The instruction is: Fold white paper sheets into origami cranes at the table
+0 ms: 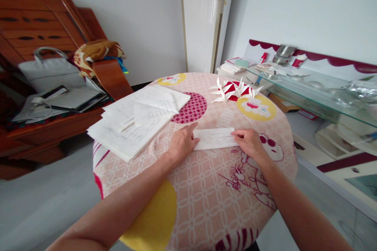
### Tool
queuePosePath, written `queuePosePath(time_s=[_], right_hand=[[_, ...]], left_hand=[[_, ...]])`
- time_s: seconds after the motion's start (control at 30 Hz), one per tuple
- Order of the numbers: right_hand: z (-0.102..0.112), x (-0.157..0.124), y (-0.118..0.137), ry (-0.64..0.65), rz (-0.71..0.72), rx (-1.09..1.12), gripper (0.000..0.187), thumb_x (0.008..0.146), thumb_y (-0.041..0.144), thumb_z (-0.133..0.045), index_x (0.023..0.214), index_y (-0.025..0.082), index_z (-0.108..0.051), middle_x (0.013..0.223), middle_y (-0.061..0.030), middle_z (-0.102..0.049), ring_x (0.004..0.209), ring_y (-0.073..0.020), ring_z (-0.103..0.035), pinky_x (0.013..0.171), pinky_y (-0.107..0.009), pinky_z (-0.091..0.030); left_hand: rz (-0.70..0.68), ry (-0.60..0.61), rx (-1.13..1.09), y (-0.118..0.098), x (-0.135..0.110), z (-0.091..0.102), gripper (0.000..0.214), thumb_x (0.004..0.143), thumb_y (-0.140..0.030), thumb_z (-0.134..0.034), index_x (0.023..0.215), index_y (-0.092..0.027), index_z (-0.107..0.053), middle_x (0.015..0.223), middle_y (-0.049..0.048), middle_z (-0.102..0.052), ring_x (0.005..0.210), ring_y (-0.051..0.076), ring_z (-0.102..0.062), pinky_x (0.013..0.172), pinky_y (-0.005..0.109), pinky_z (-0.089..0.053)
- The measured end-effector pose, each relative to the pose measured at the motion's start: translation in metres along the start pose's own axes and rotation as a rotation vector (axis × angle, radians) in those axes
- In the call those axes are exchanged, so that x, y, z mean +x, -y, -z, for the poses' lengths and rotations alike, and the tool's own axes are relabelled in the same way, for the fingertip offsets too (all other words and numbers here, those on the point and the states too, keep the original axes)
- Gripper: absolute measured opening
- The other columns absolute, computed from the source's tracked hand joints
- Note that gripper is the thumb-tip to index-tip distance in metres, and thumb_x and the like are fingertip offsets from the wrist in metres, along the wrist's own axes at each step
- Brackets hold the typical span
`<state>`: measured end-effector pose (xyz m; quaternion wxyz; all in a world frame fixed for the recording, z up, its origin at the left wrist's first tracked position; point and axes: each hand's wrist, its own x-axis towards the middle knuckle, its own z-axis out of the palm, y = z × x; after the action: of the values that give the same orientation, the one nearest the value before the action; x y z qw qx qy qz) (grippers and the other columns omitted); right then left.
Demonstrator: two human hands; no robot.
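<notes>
Matt paper strip (214,139), fabric tablecloth (200,188), glossy wooden bench (35,0)

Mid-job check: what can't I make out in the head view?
All in the head view:
- Writing on the paper strip: too small to read.
- Its underside: hidden against the tablecloth.
- Right hand: lower fingers mostly hidden by the hand itself.
- Paper cranes: overlap hides the exact count.

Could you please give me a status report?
Left hand, right hand at opposite ends of paper. Paper on tablecloth. Cranes beyond, apparently not obstructing.
</notes>
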<state>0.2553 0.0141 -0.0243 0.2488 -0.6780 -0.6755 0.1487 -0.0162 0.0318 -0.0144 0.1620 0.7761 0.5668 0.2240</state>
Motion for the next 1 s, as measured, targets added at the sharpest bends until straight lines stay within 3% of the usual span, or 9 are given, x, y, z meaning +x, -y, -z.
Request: queuePosePath(time_s=[0.1,0.2,0.3,0.43,0.67,0.77,0.87,1.0], right_hand=[[0.000,0.000,0.000,-0.004,0.001,-0.004,0.032,0.077,0.014,-0.057,0.099,0.019,-0.081,0.089,-0.0069,-0.080,0.082,-0.0233,-0.074,0.078,-0.033,-0.054],[0.001,0.000,0.001,0.000,-0.003,-0.004,0.032,0.077,0.014,-0.057,0.099,0.019,-0.081,0.088,-0.0062,-0.080,0.081,-0.0228,-0.074,0.078,-0.032,-0.054],[0.002,0.000,0.003,0.002,-0.002,0.005,0.033,0.077,0.013,-0.057,0.099,0.017,-0.081,0.090,-0.0080,-0.080,0.082,-0.0232,-0.074,0.077,-0.031,-0.054],[0.003,0.000,0.003,0.000,-0.019,0.023,0.033,0.077,0.013,-0.058,0.101,0.014,-0.081,0.091,-0.0107,-0.080,0.082,-0.0240,-0.074,0.076,-0.030,-0.054],[0.013,-0.002,0.005,-0.031,-0.060,-0.002,0.027,0.074,0.016,-0.061,0.092,0.018,-0.081,0.085,-0.0062,-0.079,0.079,-0.0232,-0.073,0.070,-0.029,-0.051],[0.017,-0.005,0.021,-0.145,-0.007,-0.130,0.024,0.078,0.016,-0.057,0.086,0.019,-0.080,0.081,-0.0069,-0.077,0.077,-0.0222,-0.069,0.069,-0.028,-0.047],[0.018,-0.008,0.040,-0.175,0.132,-0.172,0.022,0.084,0.019,-0.055,0.083,0.019,-0.077,0.080,-0.0072,-0.075,0.074,-0.0204,-0.065,0.069,-0.028,-0.042],[0.024,-0.012,0.055,-0.392,0.171,-0.273,0.023,0.087,0.017,-0.051,0.084,0.017,-0.073,0.087,-0.0119,-0.070,0.083,-0.0236,-0.060,0.071,-0.031,-0.040]], left_hand=[[-0.253,-0.074,-0.027,0.001,0.001,-0.004,0.061,0.080,-0.007,-0.061,0.139,-0.021,-0.054,0.135,0.0121,-0.059,0.125,0.027,-0.055,0.106,0.046,-0.047],[-0.403,0.105,-0.161,0.002,0.004,-0.007,0.049,0.088,-0.006,-0.047,0.132,-0.022,-0.061,0.141,0.0096,-0.057,0.131,0.024,-0.053,0.114,0.043,-0.041],[-0.436,0.319,-0.273,0.006,0.006,-0.004,0.044,0.093,-0.011,-0.043,0.127,-0.022,-0.067,0.141,0.0085,-0.060,0.129,0.023,-0.056,0.114,0.041,-0.040],[-0.442,0.442,-0.325,0.011,0.005,0.003,0.040,0.096,-0.022,-0.043,0.129,-0.024,-0.067,0.144,0.0076,-0.058,0.131,0.024,-0.055,0.115,0.042,-0.038],[-0.573,0.520,-0.143,0.006,0.001,0.003,0.045,0.099,-0.027,-0.040,0.140,-0.031,-0.057,0.155,0.0059,-0.046,0.146,0.025,-0.038,0.121,0.044,-0.026],[-0.568,0.524,-0.081,0.001,-0.002,0.002,0.045,0.101,-0.027,-0.038,0.142,-0.033,-0.055,0.157,0.0050,-0.042,0.147,0.025,-0.035,0.121,0.043,-0.025],[-0.594,0.504,-0.069,-0.002,-0.003,0.001,0.045,0.101,-0.026,-0.040,0.142,-0.036,-0.054,0.158,0.0042,-0.041,0.146,0.026,-0.037,0.119,0.042,-0.029],[-0.597,0.490,-0.038,0.000,-0.003,-0.004,0.046,0.100,-0.021,-0.042,0.140,-0.040,-0.055,0.157,0.0017,-0.043,0.146,0.025,-0.038,0.118,0.041,-0.031]])
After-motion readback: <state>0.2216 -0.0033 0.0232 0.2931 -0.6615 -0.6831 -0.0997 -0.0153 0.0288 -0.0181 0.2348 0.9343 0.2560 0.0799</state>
